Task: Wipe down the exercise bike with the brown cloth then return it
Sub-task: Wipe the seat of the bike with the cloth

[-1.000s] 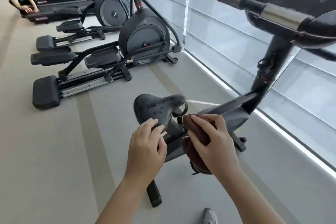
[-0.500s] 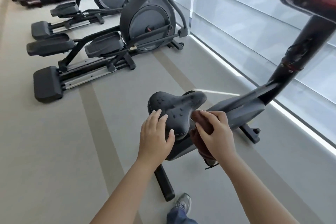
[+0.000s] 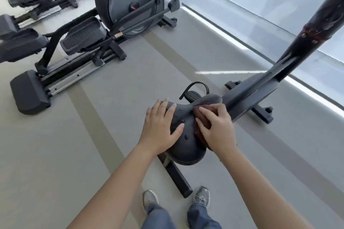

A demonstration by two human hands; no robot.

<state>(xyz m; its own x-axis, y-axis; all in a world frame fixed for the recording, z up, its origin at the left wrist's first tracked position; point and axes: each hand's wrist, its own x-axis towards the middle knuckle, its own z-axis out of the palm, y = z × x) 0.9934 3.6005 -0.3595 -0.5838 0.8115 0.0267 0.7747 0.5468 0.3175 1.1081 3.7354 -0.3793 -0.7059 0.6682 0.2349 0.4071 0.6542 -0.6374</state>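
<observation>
My right hand (image 3: 217, 130), gripping the brown cloth (image 3: 202, 120), has climbed onto the saddle's (image 3: 186, 147) three-o'clock side; left hand (image 3: 160, 126) flat, so seat-wiping is underway.

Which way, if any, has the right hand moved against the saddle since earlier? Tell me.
Yes. The right hand, holding the brown cloth, rose from below the saddle onto its right side.

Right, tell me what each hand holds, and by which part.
The right hand grips the brown cloth, bunched under its curled fingers, against the seat. The left hand holds nothing; it rests flat on the seat.
</observation>
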